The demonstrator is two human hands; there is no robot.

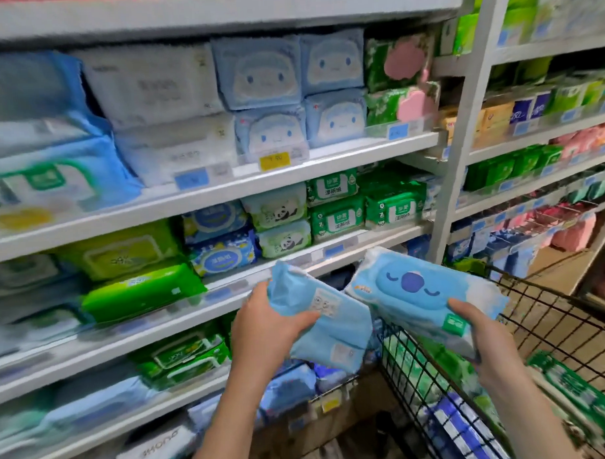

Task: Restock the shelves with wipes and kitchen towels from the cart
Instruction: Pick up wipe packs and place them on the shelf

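Your left hand (263, 328) grips a blue wipes pack (326, 319) back side up, thumb over its edge, just left of the cart (554, 323). Your right hand (486, 339) grips the koala-lid pack (419, 287) above the cart's left wall, thumb on top. Can't tell if the packs touch. Stocked shelves (292, 176) stand left of the cart.
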